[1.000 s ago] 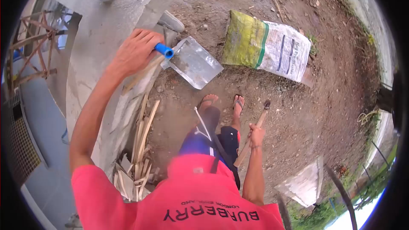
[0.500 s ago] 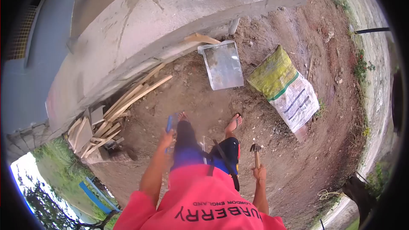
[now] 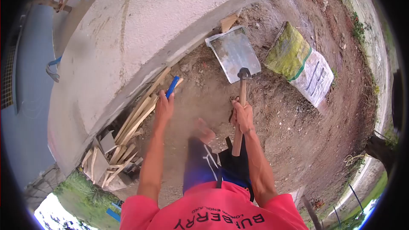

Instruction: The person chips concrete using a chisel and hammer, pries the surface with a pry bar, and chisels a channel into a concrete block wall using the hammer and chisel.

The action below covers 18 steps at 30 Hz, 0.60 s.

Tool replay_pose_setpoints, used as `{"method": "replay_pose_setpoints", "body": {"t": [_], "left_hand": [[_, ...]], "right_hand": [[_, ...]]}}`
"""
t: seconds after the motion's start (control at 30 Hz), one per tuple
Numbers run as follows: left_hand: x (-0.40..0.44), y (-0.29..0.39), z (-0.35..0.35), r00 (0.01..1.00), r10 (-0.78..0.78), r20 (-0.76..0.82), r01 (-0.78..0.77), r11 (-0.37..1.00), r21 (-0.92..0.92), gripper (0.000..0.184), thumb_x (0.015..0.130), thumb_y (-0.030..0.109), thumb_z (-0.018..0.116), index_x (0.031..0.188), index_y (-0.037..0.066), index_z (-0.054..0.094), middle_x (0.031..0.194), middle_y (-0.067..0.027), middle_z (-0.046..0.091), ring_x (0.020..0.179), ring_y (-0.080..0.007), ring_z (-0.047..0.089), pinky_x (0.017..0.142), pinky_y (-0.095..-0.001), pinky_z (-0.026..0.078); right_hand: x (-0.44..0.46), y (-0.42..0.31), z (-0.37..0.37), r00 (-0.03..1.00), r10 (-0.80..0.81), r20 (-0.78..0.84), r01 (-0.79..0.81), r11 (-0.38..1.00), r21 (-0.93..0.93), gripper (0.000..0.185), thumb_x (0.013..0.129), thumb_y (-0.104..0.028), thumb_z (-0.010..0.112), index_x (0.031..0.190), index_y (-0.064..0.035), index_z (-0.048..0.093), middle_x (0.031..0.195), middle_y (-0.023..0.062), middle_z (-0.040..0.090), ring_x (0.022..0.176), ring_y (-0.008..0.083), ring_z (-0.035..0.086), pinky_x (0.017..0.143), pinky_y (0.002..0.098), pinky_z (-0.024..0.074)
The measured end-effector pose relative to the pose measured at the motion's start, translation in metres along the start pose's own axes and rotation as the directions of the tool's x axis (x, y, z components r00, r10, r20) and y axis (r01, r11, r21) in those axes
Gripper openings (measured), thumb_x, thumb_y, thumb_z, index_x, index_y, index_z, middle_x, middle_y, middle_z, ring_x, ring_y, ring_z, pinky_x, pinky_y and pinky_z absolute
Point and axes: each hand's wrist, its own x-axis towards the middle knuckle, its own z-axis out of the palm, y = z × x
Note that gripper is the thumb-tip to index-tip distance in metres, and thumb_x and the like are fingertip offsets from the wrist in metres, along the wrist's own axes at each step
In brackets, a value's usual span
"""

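My left hand (image 3: 164, 107) is closed around a narrow blue bar (image 3: 172, 87); its lower part is hidden by the hand, so its exact kind is unclear. In my right hand (image 3: 243, 116) is a hammer (image 3: 242, 89), gripped partway along its wooden handle with the dark head pointing away from me. From this view the hammer head overlaps the near edge of a flat grey metal-looking sheet (image 3: 232, 51) on the dirt. I cannot tell whether they touch. Beyond my left hand, long wooden strips (image 3: 145, 110) lie against the concrete base.
A concrete ledge (image 3: 106, 59) curves along the left, with a blue hooked tool (image 3: 53, 69) at its outer side. Scrap wood (image 3: 113, 159) is piled at its foot. A yellow and white sack (image 3: 304, 66) lies on the dirt ground (image 3: 294, 145) to the right.
My right hand has brought the hammer inward and forward from my right side. My left hand has moved forward with the blue bar. My body has stepped nearer the ledge.
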Motion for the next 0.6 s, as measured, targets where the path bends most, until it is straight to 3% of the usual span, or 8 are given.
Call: {"method": "replay_pose_setpoints", "body": {"t": [0.07,0.17,0.2,0.37,0.47,0.57,0.6], "left_hand": [[0.035,-0.008,0.008,0.999,0.037,-0.032,-0.035,0.998,0.047,0.034,0.100,0.032,0.050,0.110,0.000,0.045,0.097,-0.0293,0.063,0.089,-0.0496,0.061,0.075,-0.0552,0.046],[0.079,-0.024,0.028,0.985,0.135,-0.105,-0.123,0.986,0.113,0.034,0.101,0.032,0.051,0.108,0.000,0.044,0.086,-0.0286,0.063,0.081,-0.0513,0.061,0.067,-0.0546,0.045],[0.095,-0.028,0.036,0.995,0.073,-0.066,-0.067,0.994,0.090,0.033,0.101,0.031,0.050,0.110,0.000,0.044,0.090,-0.0299,0.063,0.084,-0.0511,0.060,0.070,-0.0542,0.045],[0.164,-0.058,0.091,0.957,0.221,-0.190,-0.192,0.968,0.160,0.031,0.102,0.030,0.049,0.115,0.002,0.046,0.097,-0.0284,0.062,0.091,-0.0485,0.060,0.077,-0.0522,0.044],[0.180,-0.052,0.115,0.914,0.256,-0.315,-0.222,0.965,0.141,0.029,0.102,0.027,0.052,0.118,0.003,0.049,0.094,-0.0234,0.064,0.084,-0.0446,0.061,0.073,-0.0491,0.046],[0.198,-0.072,0.151,0.886,0.206,-0.415,-0.230,0.973,-0.008,0.027,0.102,0.026,0.053,0.117,0.003,0.048,0.090,-0.0217,0.063,0.078,-0.0416,0.060,0.071,-0.0464,0.047],[0.204,-0.078,0.162,0.861,0.220,-0.458,-0.261,0.965,-0.028,0.028,0.103,0.027,0.052,0.118,0.003,0.049,0.090,-0.0203,0.063,0.078,-0.0377,0.060,0.072,-0.0442,0.047]], "right_hand": [[0.010,0.010,0.037,0.988,-0.148,0.038,0.151,0.984,-0.093,0.025,0.091,-0.028,0.063,0.091,-0.0031,0.061,0.067,0.0003,0.058,0.051,0.0101,0.055,0.045,0.0274,0.0421],[0.030,0.004,0.083,0.990,-0.104,0.092,0.115,0.987,-0.114,0.034,0.086,-0.028,0.065,0.106,-0.0013,0.062,0.071,0.0133,0.063,0.068,0.0235,0.065,0.065,0.0388,0.0500],[0.043,0.005,0.094,0.983,-0.139,0.117,0.152,0.982,-0.111,0.035,0.086,-0.027,0.064,0.109,-0.0011,0.060,0.073,0.0159,0.064,0.070,0.0274,0.066,0.067,0.0405,0.0503],[0.117,0.035,0.138,0.939,-0.279,0.199,0.292,0.956,-0.037,0.045,0.086,-0.025,0.063,0.123,-0.0021,0.053,0.082,0.0244,0.066,0.077,0.0410,0.066,0.072,0.0437,0.0510],[0.160,0.049,0.148,0.920,-0.245,0.307,0.264,0.964,-0.024,0.048,0.087,-0.025,0.062,0.127,-0.0034,0.051,0.081,0.0229,0.065,0.076,0.0373,0.067,0.072,0.0451,0.0505],[0.197,0.091,0.167,0.882,-0.377,0.283,0.378,0.924,0.053,0.041,0.090,-0.022,0.061,0.124,-0.0022,0.051,0.073,0.0143,0.061,0.063,0.0254,0.063,0.060,0.0400,0.0497],[0.208,0.103,0.171,0.882,-0.360,0.302,0.333,0.933,0.139,0.038,0.090,-0.021,0.060,0.122,-0.0021,0.052,0.071,0.0109,0.059,0.060,0.0211,0.059,0.056,0.0370,0.0476]]}}
